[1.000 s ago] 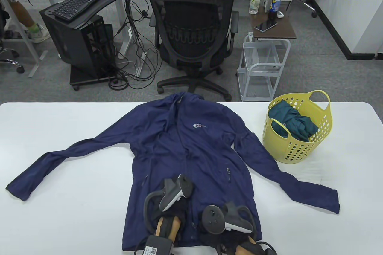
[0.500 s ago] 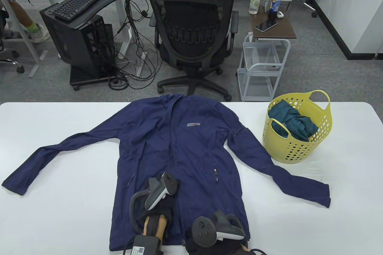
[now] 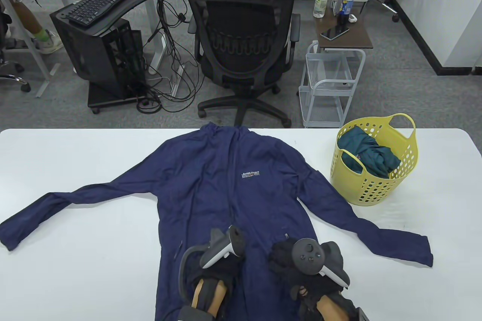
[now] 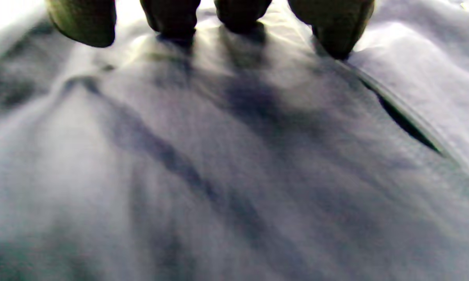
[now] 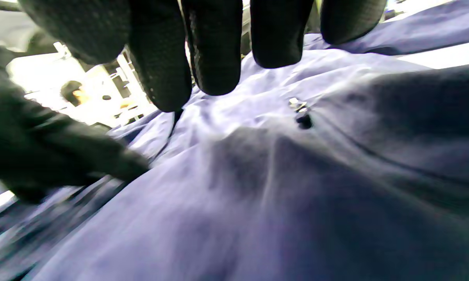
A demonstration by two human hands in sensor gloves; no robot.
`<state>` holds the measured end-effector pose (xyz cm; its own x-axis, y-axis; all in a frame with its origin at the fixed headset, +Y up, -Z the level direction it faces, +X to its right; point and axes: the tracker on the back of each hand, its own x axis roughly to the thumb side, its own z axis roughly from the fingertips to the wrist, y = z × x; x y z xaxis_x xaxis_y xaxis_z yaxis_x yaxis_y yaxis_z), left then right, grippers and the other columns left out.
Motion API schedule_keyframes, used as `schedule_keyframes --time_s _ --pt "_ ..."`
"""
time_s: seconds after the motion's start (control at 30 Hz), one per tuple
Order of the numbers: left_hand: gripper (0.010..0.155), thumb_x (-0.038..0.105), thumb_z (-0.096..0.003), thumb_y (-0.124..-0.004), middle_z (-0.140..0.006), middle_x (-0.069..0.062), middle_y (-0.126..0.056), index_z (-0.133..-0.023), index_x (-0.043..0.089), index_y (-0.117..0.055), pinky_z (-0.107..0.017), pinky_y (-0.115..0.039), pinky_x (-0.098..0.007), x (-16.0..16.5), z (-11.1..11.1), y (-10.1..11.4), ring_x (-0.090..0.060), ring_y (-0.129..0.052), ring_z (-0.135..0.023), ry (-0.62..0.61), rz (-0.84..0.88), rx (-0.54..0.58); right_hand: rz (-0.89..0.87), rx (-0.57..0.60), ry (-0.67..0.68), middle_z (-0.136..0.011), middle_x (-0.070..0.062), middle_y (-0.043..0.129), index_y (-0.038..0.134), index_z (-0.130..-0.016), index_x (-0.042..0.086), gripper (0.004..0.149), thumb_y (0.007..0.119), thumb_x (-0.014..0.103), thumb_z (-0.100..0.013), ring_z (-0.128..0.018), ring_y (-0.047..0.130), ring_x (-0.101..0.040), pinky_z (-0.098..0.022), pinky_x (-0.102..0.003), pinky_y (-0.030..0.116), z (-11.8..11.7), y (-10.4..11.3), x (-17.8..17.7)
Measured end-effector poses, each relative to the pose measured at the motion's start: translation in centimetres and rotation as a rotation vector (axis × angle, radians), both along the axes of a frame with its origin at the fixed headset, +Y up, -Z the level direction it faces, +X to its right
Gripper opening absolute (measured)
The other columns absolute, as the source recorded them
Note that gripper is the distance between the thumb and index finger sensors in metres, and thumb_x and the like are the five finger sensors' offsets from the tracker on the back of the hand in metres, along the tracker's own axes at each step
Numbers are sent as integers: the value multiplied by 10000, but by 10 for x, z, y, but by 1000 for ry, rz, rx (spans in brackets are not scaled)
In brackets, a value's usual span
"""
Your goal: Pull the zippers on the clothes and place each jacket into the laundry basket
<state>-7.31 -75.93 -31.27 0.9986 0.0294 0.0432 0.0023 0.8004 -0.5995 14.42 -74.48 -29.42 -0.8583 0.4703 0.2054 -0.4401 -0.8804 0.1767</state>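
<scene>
Left hand [image 3: 220, 260]: fingers straight, flat on the lower front of the navy jacket [image 3: 233, 193], gripping nothing. Right hand [image 3: 301, 266]: fingers extended and relaxed above the jacket's lower right panel near a small pocket zipper pull [image 5: 298, 107], holding nothing. Jacket: spread across the white table [image 3: 75, 279], centre frame. Yellow laundry basket [image 3: 372, 185]: right of frame, containing a teal jacket [image 3: 367, 151].

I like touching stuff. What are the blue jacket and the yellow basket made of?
Blue jacket: looks like thin, smooth woven fabric, maybe nylon; it wrinkles softly with a faint sheen. Yellow basket: probably moulded plastic, matte, with rows of punched holes.
</scene>
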Motion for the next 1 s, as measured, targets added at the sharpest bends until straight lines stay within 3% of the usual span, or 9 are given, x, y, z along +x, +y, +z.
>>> schedule_keyframes --time_s 0.2,0.3,0.37,0.5,0.63,0.83,1.0 --pt "483 366 -425 -690 -1113 -79 -589 -875 522 -770 -593 -682 -680 21 14 6 -459 -689 -963 -69 -27 -52 -18 6 -92 -1075 -25 799 870 -875 265 470 755 497 -482 -1010 651 -439 -688 -650 551 -6 -1 18" --pt "514 398 -437 -662 -1127 -12 -639 -929 545 -678 -615 -666 -660 14 10 12 -408 -712 -984 -15 -18 -24 -8 30 -146 -1088 -19 781 854 -893 273 480 756 500 -482 -1025 617 -441 -695 -652 535 -7 2 24" --pt "540 431 -444 -644 -1167 31 -566 -965 562 -591 -649 -592 -678 1 3 17 -401 -589 -1044 57 23 21 10 58 -201 -1104 -8 761 830 -915 287 491 760 503 -480 -1040 582 -444 -704 -653 517 -7 6 33" --pt "619 544 -430 -614 -1216 41 -389 -1018 564 -422 -689 -492 -698 -41 -16 36 -407 -409 -1099 282 70 200 57 98 -352 -1144 10 696 758 -976 312 534 773 510 -480 -1067 496 -457 -720 -662 467 -10 13 61" --pt "715 633 -405 -627 -1228 44 -280 -1037 546 -304 -706 -425 -704 -92 -35 44 -411 -282 -1109 454 91 302 79 90 -472 -1168 33 657 704 -1017 357 560 787 506 -484 -1076 456 -466 -726 -665 443 -13 14 93" --pt "769 682 -378 -595 -1219 108 -146 -1025 554 -199 -743 -297 -672 -171 -61 33 -351 -98 -1104 610 22 317 73 30 -641 -1185 27 613 646 -1053 344 607 796 500 -487 -1062 470 -476 -724 -649 463 -18 6 134" --pt "772 699 -359 -561 -1206 173 -111 -1013 559 -176 -754 -232 -647 -213 -76 11 -298 -7 -1090 673 1 281 99 9 -742 -1175 26 619 641 -1053 323 604 807 469 -491 -1030 518 -438 -712 -616 502 -19 1 151"
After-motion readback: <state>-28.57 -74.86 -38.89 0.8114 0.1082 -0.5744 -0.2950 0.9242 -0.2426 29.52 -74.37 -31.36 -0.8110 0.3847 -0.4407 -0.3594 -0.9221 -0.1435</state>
